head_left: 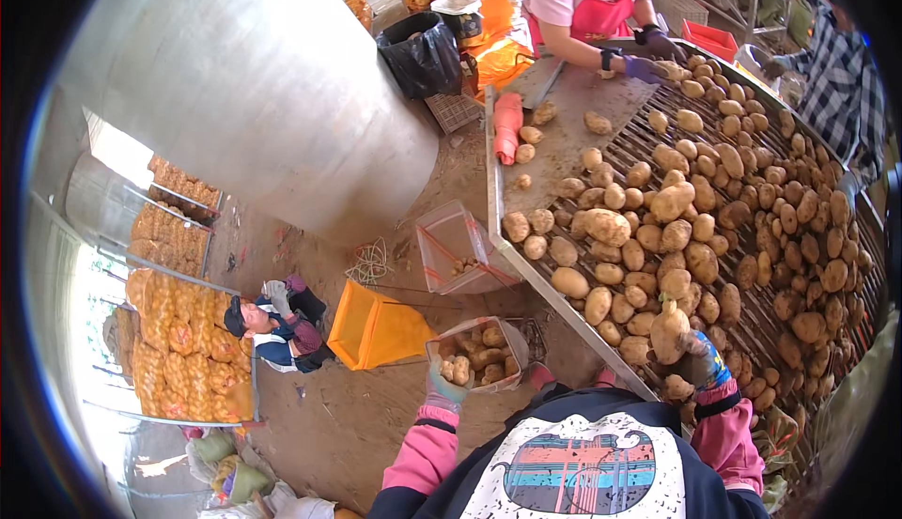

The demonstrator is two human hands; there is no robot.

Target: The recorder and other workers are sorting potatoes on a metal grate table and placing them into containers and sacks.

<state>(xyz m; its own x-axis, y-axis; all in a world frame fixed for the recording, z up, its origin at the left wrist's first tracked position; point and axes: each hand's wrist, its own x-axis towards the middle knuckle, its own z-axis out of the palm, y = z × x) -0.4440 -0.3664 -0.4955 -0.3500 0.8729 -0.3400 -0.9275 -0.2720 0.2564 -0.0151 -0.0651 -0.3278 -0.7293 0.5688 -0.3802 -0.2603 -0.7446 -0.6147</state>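
Note:
My right hand (707, 365), in a blue patterned glove, grips a large pale potato (669, 333) over the slatted sorting table (615, 148). Many loose potatoes (672, 201) cover the slats around it, some dusty with soil. Lower left, my left hand (445, 389), in a light grey-green glove, reaches to the near left side of a pale plastic crate (515, 339) partly filled with potatoes. Its fingers and thumb look apart beside two light potatoes (455, 369) in the crate, and I see nothing gripped there.
Another pale crate (442, 247) and an orange bag on a frame (371, 326) stand left of the table. Across it, a person in a red apron (597, 2) handles potatoes; another in a checked shirt (841, 87) stands at right. A crouching person (282, 322) is near stacked potato sacks (188, 350).

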